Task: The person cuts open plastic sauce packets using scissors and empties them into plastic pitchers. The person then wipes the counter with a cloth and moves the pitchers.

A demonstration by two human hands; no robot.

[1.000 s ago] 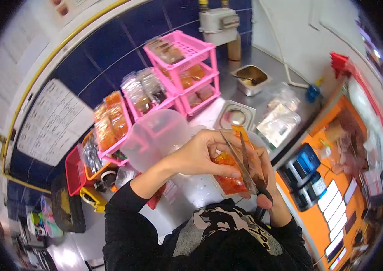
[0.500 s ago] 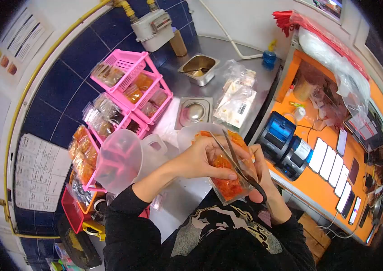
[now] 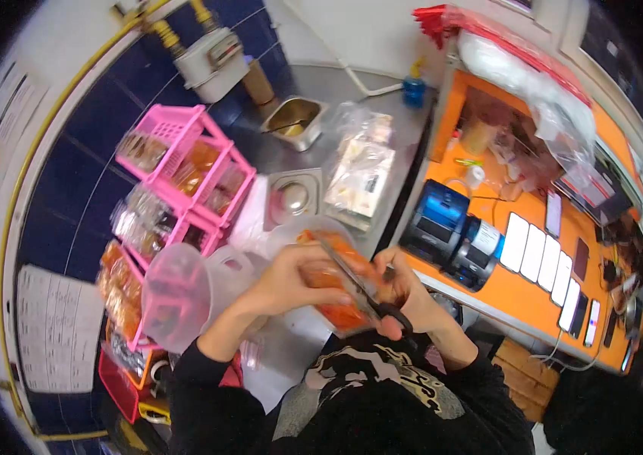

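Observation:
My left hand [image 3: 287, 282] is closed round a clear plastic packet [image 3: 342, 315] with orange-red contents. Black-handled scissors [image 3: 390, 312] are in my right hand [image 3: 406, 296], their blades lying across the packet and pointing up and left. The blades look nearly together. Behind the packet sits a round translucent container [image 3: 283, 234]. A large clear plastic jug [image 3: 177, 292] lies to the left of my left hand. Blur hides the exact place where the blades meet the packet.
Pink stacked baskets [image 3: 192, 182] with packets stand at the left. Further back are a metal container [image 3: 295, 121] and a white box [image 3: 359, 178] in plastic. To the right, an orange desk [image 3: 488, 197] holds a blue-black device [image 3: 443, 224] and several phones.
The view has swung, so the baskets and desk appear further left. The packet and both hands have shifted left in view, and the scissor blades have come closer together.

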